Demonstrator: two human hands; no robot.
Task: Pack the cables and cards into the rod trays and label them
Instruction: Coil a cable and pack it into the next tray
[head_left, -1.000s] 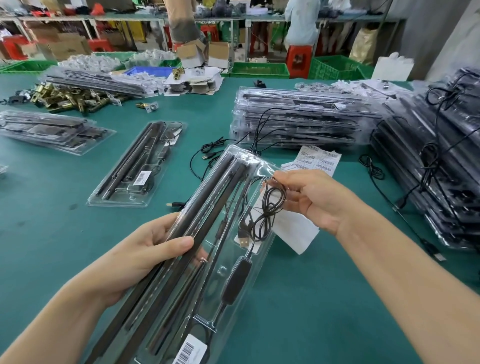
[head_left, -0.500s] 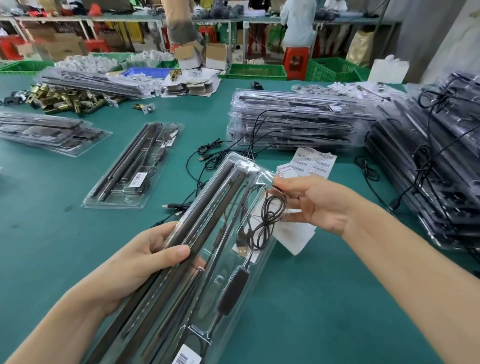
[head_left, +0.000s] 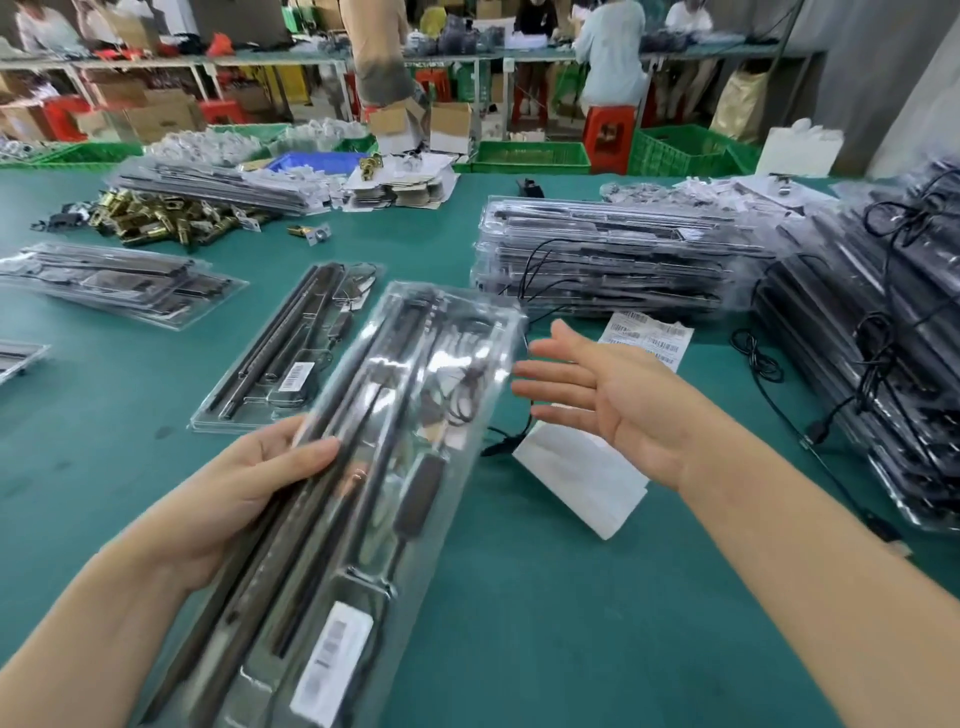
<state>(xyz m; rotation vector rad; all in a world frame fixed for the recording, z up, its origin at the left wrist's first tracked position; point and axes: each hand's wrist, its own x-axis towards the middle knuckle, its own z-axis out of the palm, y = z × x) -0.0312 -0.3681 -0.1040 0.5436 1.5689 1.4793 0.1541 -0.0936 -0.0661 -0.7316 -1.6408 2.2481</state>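
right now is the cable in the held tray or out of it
In. The coiled cable lies inside the clear tray that the left hand grips; the right hand, open, holds nothing.

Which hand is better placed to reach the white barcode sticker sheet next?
Right. The right hand is open, empty and nearer the white barcode sticker sheet; the left hand holds the clear plastic rod tray.

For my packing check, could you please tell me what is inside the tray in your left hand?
The tray holds dark rods, a coiled cable and a black box, plus a barcode label; glare hides the rest.
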